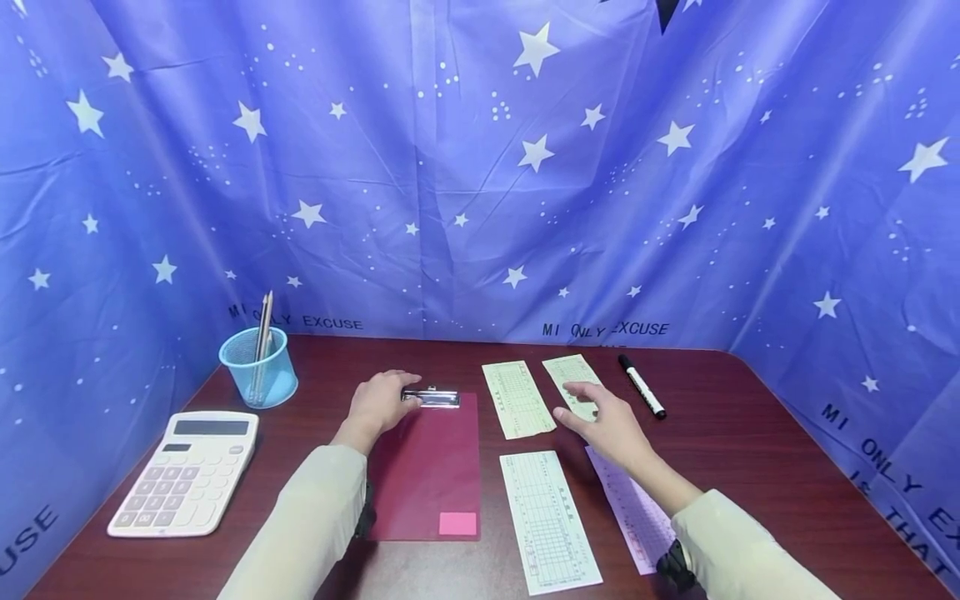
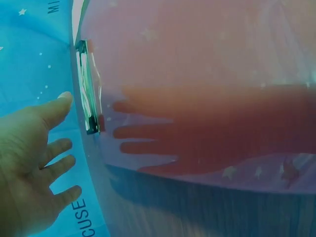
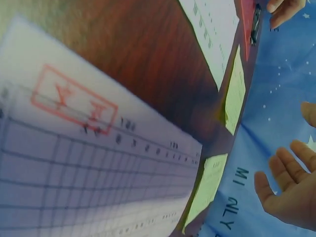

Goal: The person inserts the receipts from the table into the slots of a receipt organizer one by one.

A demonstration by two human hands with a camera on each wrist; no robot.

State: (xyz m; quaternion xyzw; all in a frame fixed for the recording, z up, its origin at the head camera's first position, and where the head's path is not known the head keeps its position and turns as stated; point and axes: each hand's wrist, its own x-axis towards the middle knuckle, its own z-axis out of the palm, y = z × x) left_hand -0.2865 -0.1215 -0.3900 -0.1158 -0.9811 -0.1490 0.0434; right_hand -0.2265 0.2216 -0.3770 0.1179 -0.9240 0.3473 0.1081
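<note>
A dark red clipboard (image 1: 427, 467) lies on the table, a metal clip (image 1: 431, 400) at its far end and a pink label in its near right corner. Beside the clip hovers my left hand (image 1: 377, 402), thumb and fingers apart; the left wrist view shows nothing held in this hand (image 2: 29, 163). To the right, my right hand (image 1: 613, 427) is over a pale green slip (image 1: 572, 371), fingers loosely spread and holding nothing. Another pale green slip (image 1: 517, 400) lies to its left. A white form (image 1: 550, 521) and a purple form (image 3: 98, 168) lie nearer; my right forearm partly covers the purple one.
At the left stand a white calculator (image 1: 187, 475) and a blue mesh cup (image 1: 258, 375) with pencils in it. A black-and-white marker (image 1: 642, 387) lies beyond my right hand. Blue star-patterned curtains (image 1: 450, 167) enclose the back and sides of the table.
</note>
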